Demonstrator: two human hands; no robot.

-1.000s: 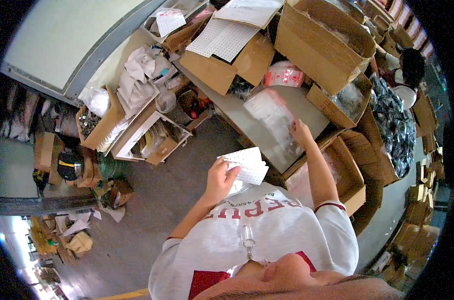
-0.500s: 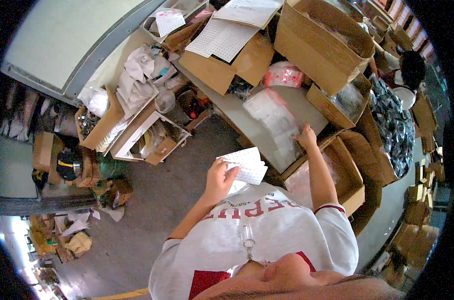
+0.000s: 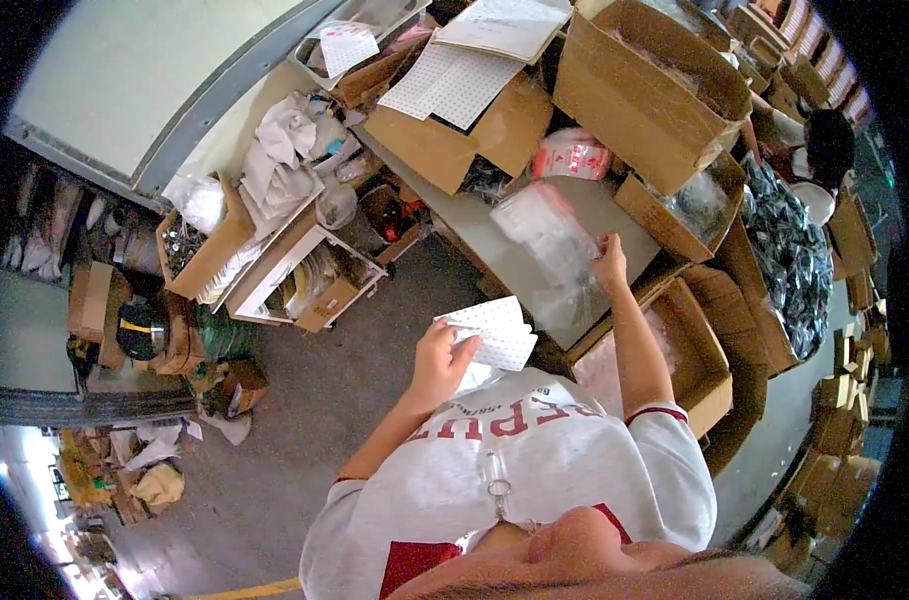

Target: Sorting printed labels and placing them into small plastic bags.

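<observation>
My left hand (image 3: pixel 442 362) is closed round a few white label sheets (image 3: pixel 494 330) with small printed marks, held in front of my shirt. On the grey table (image 3: pixel 474 245) lies a fanned pile of clear plastic bags (image 3: pixel 539 225). At the right edge of that pile is my right hand (image 3: pixel 610 265), its fingers pinched together on a clear bag; the fingertips are small and partly hidden. Just beyond the pile sits a clear-wrapped pack (image 3: pixel 571 155) with red print.
An open carton (image 3: pixel 709 390) with clear plastic stands below my right forearm. Larger cartons (image 3: pixel 644 100) crowd the table's far right. Printed sheets (image 3: pixel 444 85) lie on cardboard at the back. Black plastic bags (image 3: pixel 789 270) fill a box at right, near another person (image 3: pixel 824 145).
My right hand has moved slightly up, and its fingers have drawn together at the bags' edge. The near bags have shifted. My left hand keeps the label sheets in the same place.
</observation>
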